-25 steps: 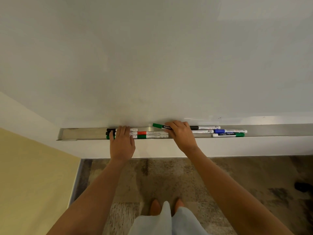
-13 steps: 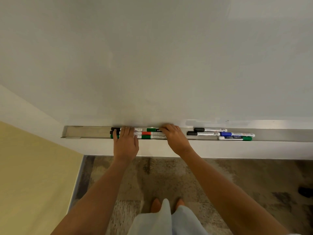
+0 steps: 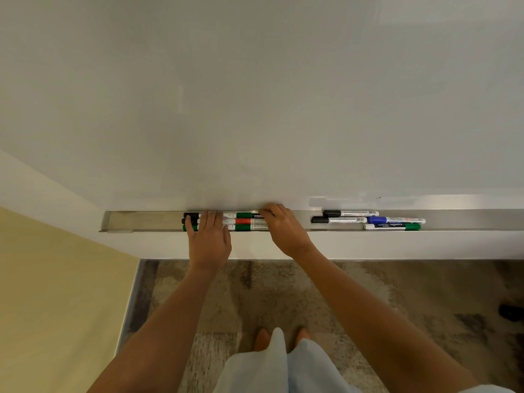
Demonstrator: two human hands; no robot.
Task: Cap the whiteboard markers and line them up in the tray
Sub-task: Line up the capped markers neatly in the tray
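Note:
A long metal tray (image 3: 147,221) runs under the whiteboard. At its left, three rows of capped markers lie end to end: black caps (image 3: 190,215), a red cap (image 3: 243,221) and a green cap (image 3: 243,227). My left hand (image 3: 208,241) rests on them with straight fingers. A green-capped marker (image 3: 249,215) lies in the back row, and my right hand (image 3: 285,231) pinches its hidden right end. Further right lie two black-capped markers (image 3: 350,213) (image 3: 338,220), a blue one (image 3: 395,220) and a green-ended one (image 3: 392,226).
The whiteboard (image 3: 255,109) rises straight behind the tray. A yellow wall (image 3: 42,293) stands to the left. Below is patterned carpet (image 3: 368,293) with a dark object (image 3: 511,312) at the right edge. The tray's left end holds no markers.
My right hand carried the green-capped marker left and down from above the tray into the back row beside the left group. My left hand stayed on the left markers.

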